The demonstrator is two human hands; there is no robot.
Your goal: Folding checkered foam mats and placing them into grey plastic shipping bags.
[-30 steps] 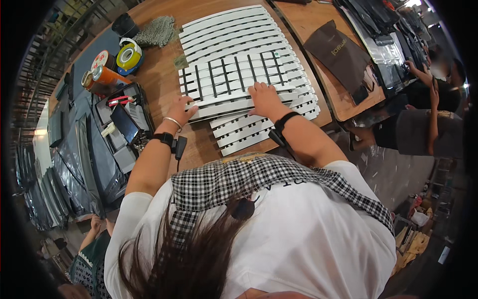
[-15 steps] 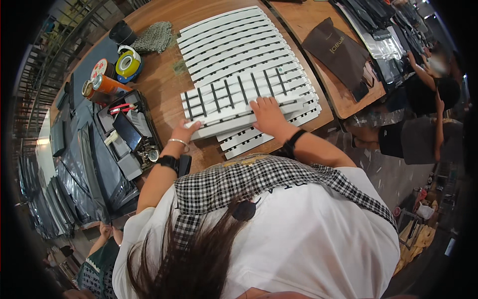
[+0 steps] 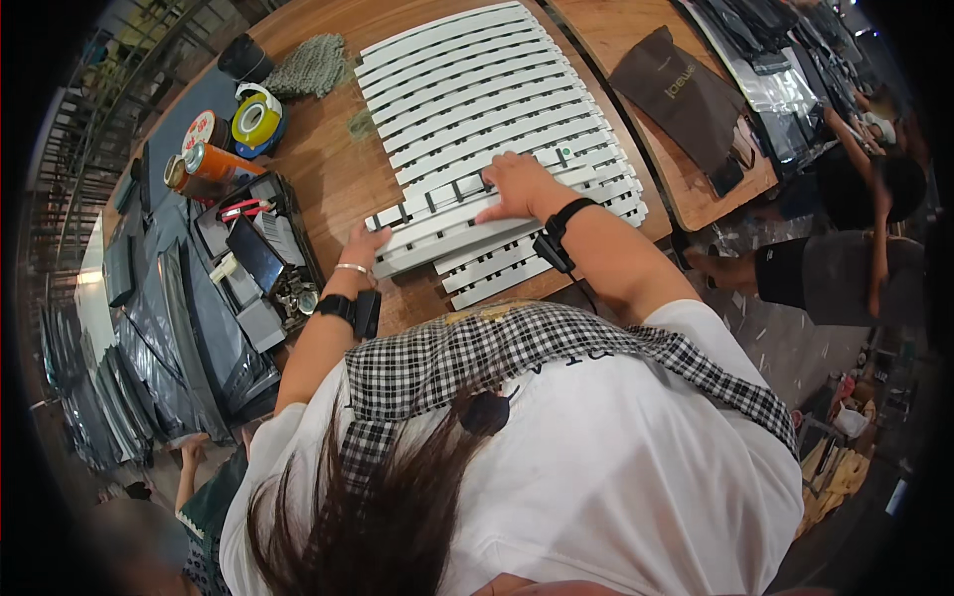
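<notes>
A white slatted panel (image 3: 467, 94) with black joints between its slats lies across the wooden table. Its near part is turned over in a folded bundle (image 3: 427, 238) on top of the other slats, with short black strips showing along it. My left hand (image 3: 364, 248) is closed on the bundle's left end, thumb on top. Further right, my right hand (image 3: 522, 189) grips the bundle from above, fingers over its far side and thumb toward me. The fingertips on the far side are partly hidden. A few flat slats (image 3: 487, 278) stick out beneath it, nearest me.
At the left stand a tool tray (image 3: 263, 248), an orange can (image 3: 214, 162), tape rolls (image 3: 256, 121), a black cup (image 3: 243, 62) and grey mesh cloth (image 3: 310, 68). A brown bag (image 3: 676, 99) lies on the adjoining table. Other people work at the right and lower left.
My right hand has moved further away and slightly left, now over the bundle's far side. The turned-over part shows a narrower strip. My left hand has shifted slightly away from me.
</notes>
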